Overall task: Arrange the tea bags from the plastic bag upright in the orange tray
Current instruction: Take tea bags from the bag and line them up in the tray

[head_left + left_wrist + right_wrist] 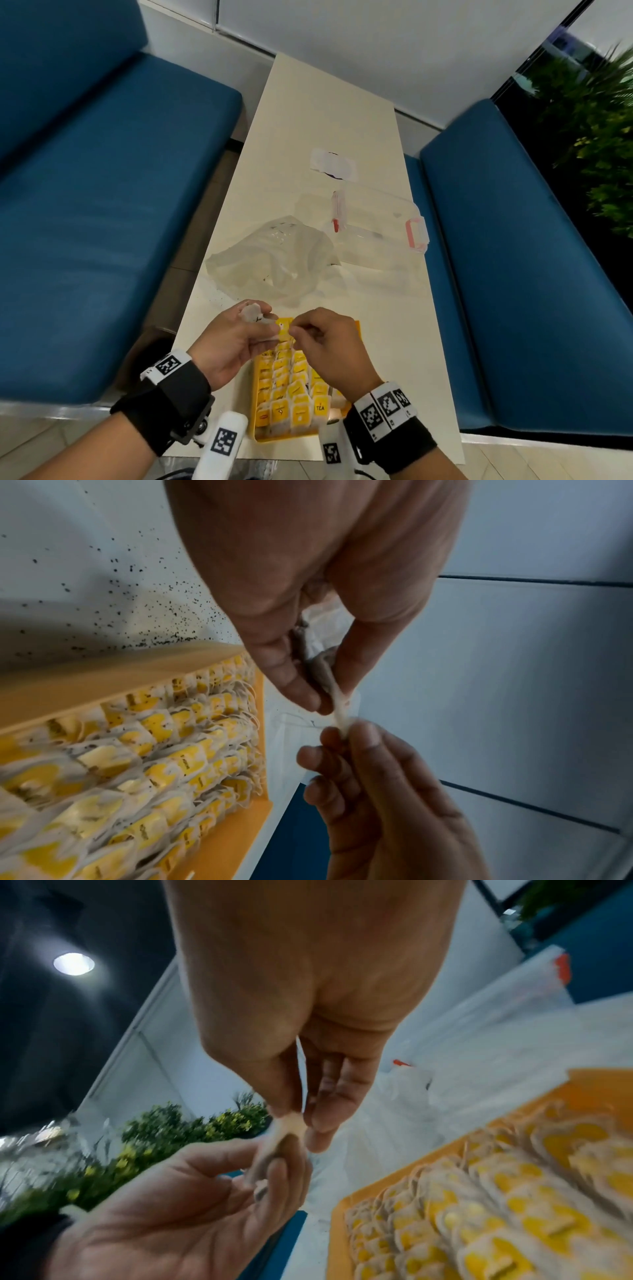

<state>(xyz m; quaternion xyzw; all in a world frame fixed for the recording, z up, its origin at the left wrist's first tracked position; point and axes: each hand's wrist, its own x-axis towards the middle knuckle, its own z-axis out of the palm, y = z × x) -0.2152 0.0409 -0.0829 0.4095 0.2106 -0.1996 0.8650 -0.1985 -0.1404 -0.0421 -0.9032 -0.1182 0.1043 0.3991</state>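
Observation:
The orange tray point(287, 437) sits at the table's near edge, packed with rows of upright tea bags point(298, 394) bearing yellow tags. Just above its far end, my left hand point(263, 325) grips a pale tea bag point(251, 313) between thumb and fingers. My right hand point(294, 330) pinches the same bag's edge from the right. In the left wrist view the tea bag point(325, 674) is stretched between my left hand point(308, 696) and my right hand point(342, 731). The right wrist view shows my right hand point(298, 1121) pinching the tea bag point(270, 1158) above the tray point(337, 1218). The crumpled clear plastic bag point(274, 260) lies beyond the tray.
A clear plastic box point(383, 233) with pink latches stands right of the plastic bag, and a flat white packet point(332, 164) lies farther back. Dark tea dust point(154, 615) speckles the table beside the tray. Blue bench seats point(102, 205) flank the narrow table.

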